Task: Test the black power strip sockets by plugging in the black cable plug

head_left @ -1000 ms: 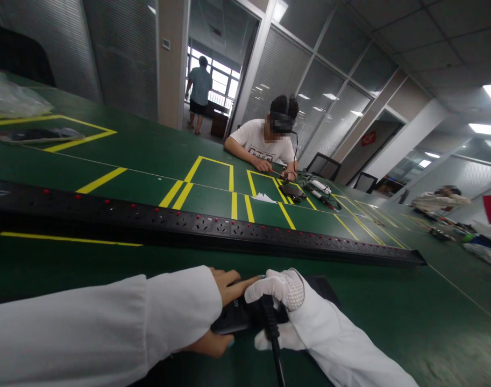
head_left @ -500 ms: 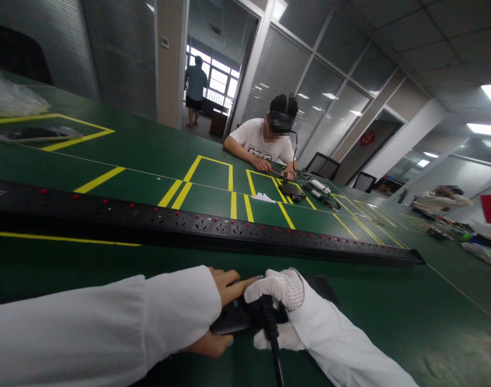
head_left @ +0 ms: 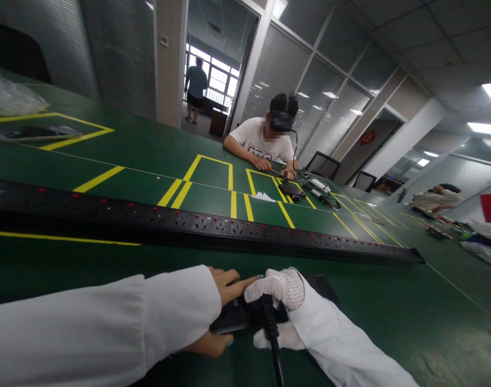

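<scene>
On my feed, a black ribbed plug (head_left: pixel 268 309) is clamped in the white-gloved right hand (head_left: pixel 279 287), its black cord (head_left: pixel 278 363) running nearward, just beside the bare left hand (head_left: pixel 231 293) gripping a black plastic block (head_left: pixel 229 322), while a long black socket strip (head_left: pixel 205 228) spans the green worktop (head_left: pixel 390 301) beyond and a clear plastic bag (head_left: pixel 13 99), contents indistinct, lies far left.

Long white sleeves (head_left: pixel 102 325), dotted white glove (head_left: pixel 283 287) on right, bluish nails (head_left: pixel 229 340) on left

The green worktop (head_left: pixel 390 301), marked with yellow lines (head_left: pixel 99 179), bears a long black power strip (head_left: pixel 205 223), clear plastic (head_left: pixel 15 95) at far left and white paper (head_left: pixel 263 197) beyond the strip.
</scene>
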Tool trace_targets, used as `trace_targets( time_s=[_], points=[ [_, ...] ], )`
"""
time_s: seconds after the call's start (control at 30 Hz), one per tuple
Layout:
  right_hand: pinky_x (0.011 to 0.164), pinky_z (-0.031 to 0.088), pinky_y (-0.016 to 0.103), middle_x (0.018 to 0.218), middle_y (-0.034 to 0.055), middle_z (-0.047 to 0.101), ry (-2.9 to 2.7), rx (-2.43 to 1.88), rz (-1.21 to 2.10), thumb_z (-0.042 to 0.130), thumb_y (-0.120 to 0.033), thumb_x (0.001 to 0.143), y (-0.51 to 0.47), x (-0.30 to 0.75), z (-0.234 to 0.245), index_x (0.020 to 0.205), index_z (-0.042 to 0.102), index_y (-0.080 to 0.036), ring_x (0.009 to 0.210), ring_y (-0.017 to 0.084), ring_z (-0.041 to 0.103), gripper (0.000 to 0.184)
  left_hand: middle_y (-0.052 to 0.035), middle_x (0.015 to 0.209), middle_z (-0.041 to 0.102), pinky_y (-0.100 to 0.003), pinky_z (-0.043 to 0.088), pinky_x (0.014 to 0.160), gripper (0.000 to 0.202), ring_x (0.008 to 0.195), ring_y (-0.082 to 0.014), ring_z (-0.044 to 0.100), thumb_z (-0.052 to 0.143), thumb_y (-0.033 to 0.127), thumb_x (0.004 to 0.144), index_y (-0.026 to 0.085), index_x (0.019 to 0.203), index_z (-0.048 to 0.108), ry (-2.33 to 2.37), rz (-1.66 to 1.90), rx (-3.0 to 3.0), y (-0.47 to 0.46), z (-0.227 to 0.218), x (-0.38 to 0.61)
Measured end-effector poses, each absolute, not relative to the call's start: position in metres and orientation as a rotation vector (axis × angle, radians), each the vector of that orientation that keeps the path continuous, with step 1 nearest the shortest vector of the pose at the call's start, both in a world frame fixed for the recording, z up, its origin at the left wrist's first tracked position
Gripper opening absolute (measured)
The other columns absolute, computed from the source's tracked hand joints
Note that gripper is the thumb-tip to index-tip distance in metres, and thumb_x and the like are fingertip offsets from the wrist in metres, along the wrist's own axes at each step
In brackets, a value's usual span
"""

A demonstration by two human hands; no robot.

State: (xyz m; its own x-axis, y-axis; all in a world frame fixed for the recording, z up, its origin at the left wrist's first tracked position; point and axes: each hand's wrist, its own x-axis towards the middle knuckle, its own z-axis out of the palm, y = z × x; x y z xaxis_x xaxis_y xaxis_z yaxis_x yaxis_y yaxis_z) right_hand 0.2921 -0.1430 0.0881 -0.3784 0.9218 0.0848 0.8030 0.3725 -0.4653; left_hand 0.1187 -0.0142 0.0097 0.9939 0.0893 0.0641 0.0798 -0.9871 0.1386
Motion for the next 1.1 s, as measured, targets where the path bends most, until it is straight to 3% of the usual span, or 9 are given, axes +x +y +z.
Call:
trace_targets(
  time_s=[0.3,0.57,0.87,1.1],
  points=[
    [0.054,0.036,0.019,0.072,-0.0018,0.049,-2.268,-1.520,0.550,0.065,-0.056,0.072,-0.143,0.290,0.089,0.106,0.061,-0.019,0.057,0.008,0.047,0.050,-0.0063,0.109,0.061,-0.035,0.050,0.066,0.064,0.079,-0.0280,0.065,0.051,0.035,0.080,0.035,0.140,0.029,0.153,0.043,2.982,-0.015,0.009,0.121],
    [0.050,0.033,0.019,0.067,-0.0024,0.050,-2.302,-1.548,0.467,0.063,-0.054,0.074,-0.141,0.286,0.091,0.103,0.064,-0.020,0.055,0.008,0.044,0.044,-0.0032,0.112,0.060,-0.029,0.049,0.069,0.077,0.083,-0.0238,0.065,0.052,0.021,0.075,0.038,0.142,0.018,0.133,0.061,3.013,-0.014,0.012,0.118],
    [0.048,0.030,0.020,0.067,-0.0030,0.049,-2.327,-1.405,0.425,0.063,-0.050,0.077,-0.139,0.294,0.080,0.103,0.062,-0.019,0.053,0.007,0.043,0.040,-0.0050,0.121,0.057,-0.039,0.051,0.071,0.079,0.090,-0.0294,0.064,0.048,0.023,0.076,0.039,0.143,0.010,0.173,-0.108,2.975,-0.015,0.014,0.122],
    [0.049,0.030,0.021,0.067,-0.0028,0.049,-2.332,-1.447,0.407,0.062,-0.051,0.077,-0.142,0.292,0.083,0.104,0.062,-0.018,0.053,0.007,0.043,0.042,-0.0056,0.120,0.058,-0.037,0.052,0.067,0.081,0.088,-0.0293,0.065,0.051,0.023,0.076,0.039,0.144,0.009,0.144,-0.098,3.008,-0.013,0.014,0.123]
  ],
)
